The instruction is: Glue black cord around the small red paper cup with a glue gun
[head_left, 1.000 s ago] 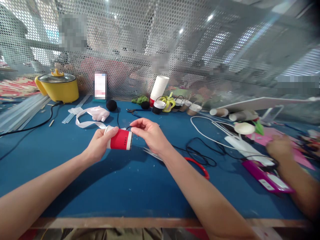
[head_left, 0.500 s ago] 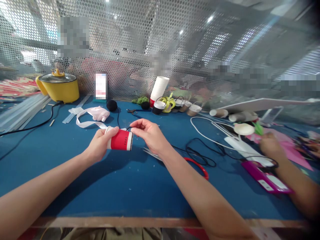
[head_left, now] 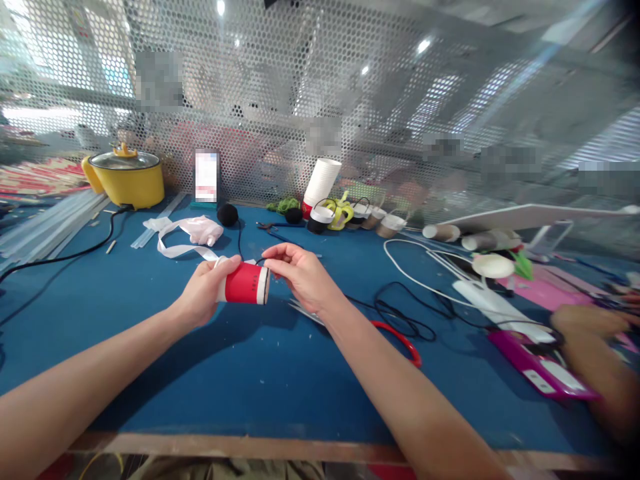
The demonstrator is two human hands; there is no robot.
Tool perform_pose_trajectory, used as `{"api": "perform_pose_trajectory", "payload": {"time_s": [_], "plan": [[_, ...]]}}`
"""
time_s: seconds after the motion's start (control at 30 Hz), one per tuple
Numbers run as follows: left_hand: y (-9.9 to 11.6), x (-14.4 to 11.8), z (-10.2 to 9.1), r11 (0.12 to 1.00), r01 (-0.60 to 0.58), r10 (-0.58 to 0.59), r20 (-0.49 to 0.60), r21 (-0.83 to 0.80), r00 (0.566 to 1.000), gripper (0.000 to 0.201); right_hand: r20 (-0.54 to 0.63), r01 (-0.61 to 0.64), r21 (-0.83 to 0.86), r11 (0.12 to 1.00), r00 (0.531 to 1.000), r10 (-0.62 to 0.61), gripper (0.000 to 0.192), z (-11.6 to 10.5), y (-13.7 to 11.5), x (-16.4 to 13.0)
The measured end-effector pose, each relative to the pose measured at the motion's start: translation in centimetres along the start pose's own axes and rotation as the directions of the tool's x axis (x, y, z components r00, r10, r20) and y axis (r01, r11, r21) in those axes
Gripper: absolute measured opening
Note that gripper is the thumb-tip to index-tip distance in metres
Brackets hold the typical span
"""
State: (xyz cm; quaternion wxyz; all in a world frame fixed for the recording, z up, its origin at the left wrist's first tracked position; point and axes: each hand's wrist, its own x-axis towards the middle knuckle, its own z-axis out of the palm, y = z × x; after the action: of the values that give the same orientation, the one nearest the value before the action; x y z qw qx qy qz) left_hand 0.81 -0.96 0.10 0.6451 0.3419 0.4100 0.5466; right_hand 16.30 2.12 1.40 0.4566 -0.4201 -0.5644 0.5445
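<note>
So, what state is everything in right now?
Red cup: held sideways
Left hand: gripping red cup
Right hand: pinching black cord
Pot: lid on
Phone: upright, screen lit
Cup stack: leaning
Ribbon: loosely looped
Scissors: partly hidden, open or shut unclear

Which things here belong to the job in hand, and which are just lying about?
Likely in use: red paper cup, in the left hand; thin black cord, in the right hand; round black ball.

Likely lying about: glass-lidded yellow pot; translucent flat strips; pink sheet.
</note>
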Motion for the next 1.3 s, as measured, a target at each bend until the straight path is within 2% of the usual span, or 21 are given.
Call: {"api": "perform_pose_trajectory", "payload": {"time_s": [0.17, 0.43, 0.73, 0.83, 0.93, 1.07, 1.2, 1.3], "plan": [[-0.2, 0.1, -0.1, 1.0, 0.017, -0.017, -0.013, -0.015, 1.0, 0.03, 0.004, -0.052, 0.055, 0.997, 0.999, 0.051, 0.015, 0.1, -0.1, 0.0], [0.0, 0.2, 0.1, 0.981, 0.174, -0.175, -0.01, -0.09, 0.984, 0.025, 0.023, -0.151, 0.108, 0.983, 0.988, 0.15, 0.016, 0.1, 0.0, -0.1], [0.3, 0.4, 0.0, 0.965, 0.238, -0.239, 0.008, -0.106, 0.971, 0.021, 0.044, -0.208, 0.192, 0.959, 0.978, 0.203, 0.016, 0.1, 0.9, 0.3], [0.2, 0.4, -0.1, 0.979, 0.187, -0.186, 0.023, -0.077, 0.982, 0.021, 0.042, -0.196, 0.194, 0.961, 0.981, 0.191, 0.018, 0.0, 0.8, 0.3], [0.0, 0.3, -0.1, 0.995, 0.088, -0.088, 0.009, -0.045, 0.996, 0.027, 0.031, -0.162, 0.188, 0.969, 0.987, 0.159, 0.019, 0.0, 0.7, 0.2], [-0.2, 0.2, -0.5, 0.999, -0.034, 0.034, 0.014, 0.041, 0.999, 0.032, -0.039, -0.075, 0.13, 0.989, 0.996, 0.08, 0.025, 0.1, 0.9, 0.2], [-0.4, 0.3, -1.2, 0.97, -0.21, 0.198, 0.101, 0.126, 0.975, 0.034, -0.112, -0.061, 0.065, 0.996, 0.991, 0.068, 0.022, -0.2, 1.2, 0.4], [-0.6, 0.3, -1.8, 0.938, -0.29, 0.27, 0.123, 0.19, 0.955, 0.038, -0.07, -0.108, 0.053, 0.993, 0.991, 0.111, 0.023, -0.4, 0.7, 0.3]]}}
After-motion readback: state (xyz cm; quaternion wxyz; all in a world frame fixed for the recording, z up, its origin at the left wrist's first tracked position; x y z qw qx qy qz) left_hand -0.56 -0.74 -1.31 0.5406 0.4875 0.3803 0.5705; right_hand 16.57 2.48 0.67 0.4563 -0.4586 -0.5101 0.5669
